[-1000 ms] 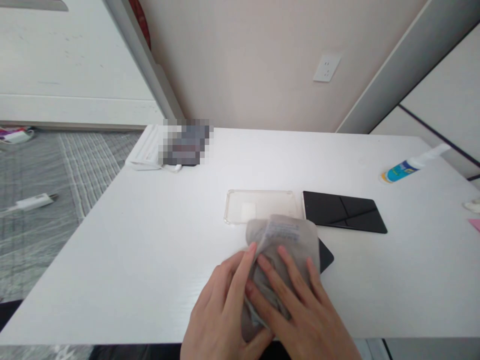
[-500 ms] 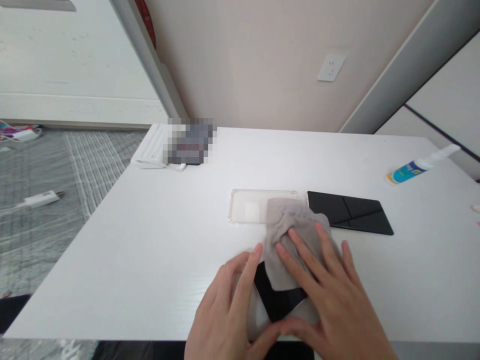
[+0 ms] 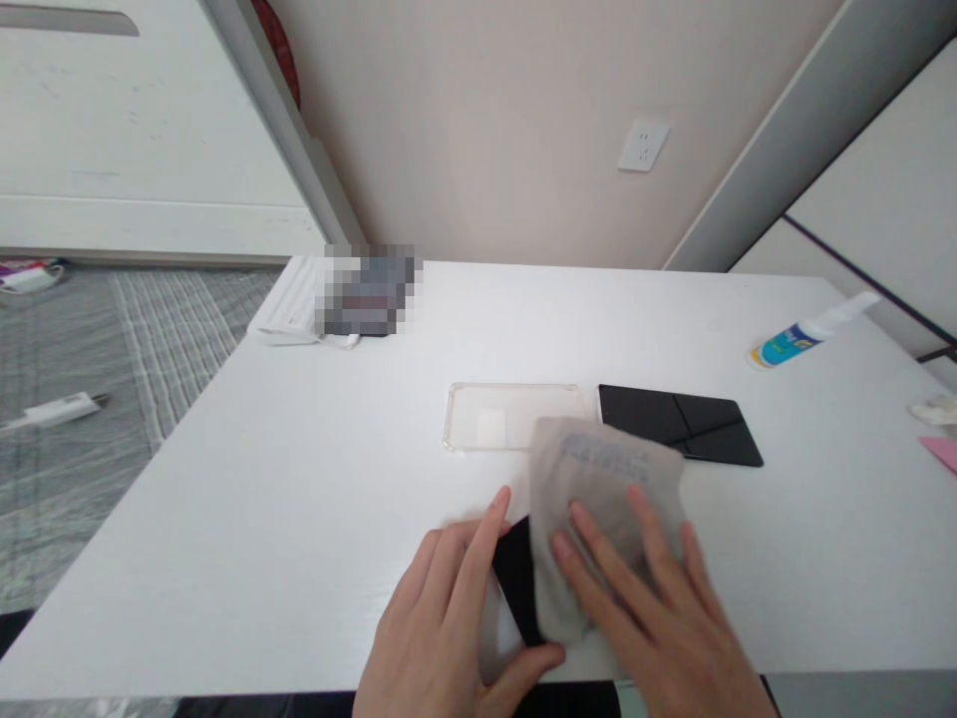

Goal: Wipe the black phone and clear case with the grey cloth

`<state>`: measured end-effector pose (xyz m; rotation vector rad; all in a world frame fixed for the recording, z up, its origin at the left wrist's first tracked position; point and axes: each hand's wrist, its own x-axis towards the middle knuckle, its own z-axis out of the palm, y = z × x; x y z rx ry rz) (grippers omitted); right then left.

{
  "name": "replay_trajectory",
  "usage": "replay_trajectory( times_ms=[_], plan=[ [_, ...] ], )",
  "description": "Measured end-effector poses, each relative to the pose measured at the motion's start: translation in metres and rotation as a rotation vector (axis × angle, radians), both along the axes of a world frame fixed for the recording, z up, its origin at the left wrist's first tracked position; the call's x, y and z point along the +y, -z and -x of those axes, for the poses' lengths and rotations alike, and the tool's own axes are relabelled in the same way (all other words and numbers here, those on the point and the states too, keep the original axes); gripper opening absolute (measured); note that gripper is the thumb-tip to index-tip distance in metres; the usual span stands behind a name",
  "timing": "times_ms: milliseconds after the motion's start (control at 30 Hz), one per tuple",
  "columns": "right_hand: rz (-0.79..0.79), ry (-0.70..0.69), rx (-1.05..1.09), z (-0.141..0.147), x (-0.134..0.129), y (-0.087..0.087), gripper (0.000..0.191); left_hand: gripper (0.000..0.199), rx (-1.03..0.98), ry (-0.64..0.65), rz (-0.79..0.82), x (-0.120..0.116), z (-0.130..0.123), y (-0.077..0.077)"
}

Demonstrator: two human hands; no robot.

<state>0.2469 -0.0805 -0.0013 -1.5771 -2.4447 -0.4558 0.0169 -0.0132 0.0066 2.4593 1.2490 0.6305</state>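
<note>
A grey cloth (image 3: 598,464) with faint printing on it lies over a flat black phone-like device (image 3: 515,578), hiding most of it. My left hand (image 3: 441,613) grips the device's left end between thumb and fingers, index finger along the edge. On top, my right hand (image 3: 643,598) holds the cloth down against the device with its fingers spread; the hand is slightly blurred. Just beyond lies a clear phone case (image 3: 497,417), its lower right corner covered by the cloth. A black smartphone (image 3: 680,426) lies face up to the case's right.
On the white table (image 3: 299,538), a white and blue bottle (image 3: 803,337) stands at the back right. A folded white mask (image 3: 288,304) and a blurred-out dark item (image 3: 366,299) sit at the back left. Something pink (image 3: 940,452) shows at the right edge.
My right hand has slid the cloth towards me over the device, covering its near corner. The cloth now lies flatter, with its print showing. The view has shifted slightly.
</note>
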Motion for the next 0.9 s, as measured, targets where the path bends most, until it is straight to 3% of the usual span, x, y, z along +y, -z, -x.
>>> replay_trajectory(
  times_ms=[100,233,300,367,433,567,633,800,900],
  plan=[
    [0.005,-0.109,-0.028,0.003,0.000,0.000,0.074,0.135,0.011,0.016,-0.021,0.001,0.003,0.002],
    [0.025,0.120,0.029,-0.006,0.001,-0.002,0.103,0.129,0.003,0.003,-0.013,0.003,0.004,0.001],
    [-0.002,0.101,0.037,-0.003,-0.002,0.000,0.094,0.130,0.007,0.001,-0.007,0.004,0.004,0.000],
    [-0.018,-0.024,0.012,0.003,-0.004,0.003,0.073,0.132,0.009,0.010,-0.010,0.004,0.004,0.000],
    [-0.009,-0.106,-0.010,0.003,-0.006,0.004,0.064,0.133,0.011,0.019,-0.023,0.005,0.004,0.000],
    [0.038,0.105,0.030,-0.016,-0.006,0.000,0.097,0.131,0.011,0.004,-0.022,0.003,0.004,-0.001],
    [0.023,0.193,0.053,-0.019,-0.006,-0.001,0.104,0.133,0.006,-0.007,-0.008,0.003,0.004,-0.001],
    [-0.008,-0.086,-0.005,-0.003,-0.009,0.006,0.072,0.130,-0.001,0.000,-0.006,0.003,0.005,0.001],
    [0.025,-0.009,0.013,-0.010,-0.011,0.004,0.086,0.130,-0.002,-0.007,-0.010,0.004,0.005,0.001]
  ],
)
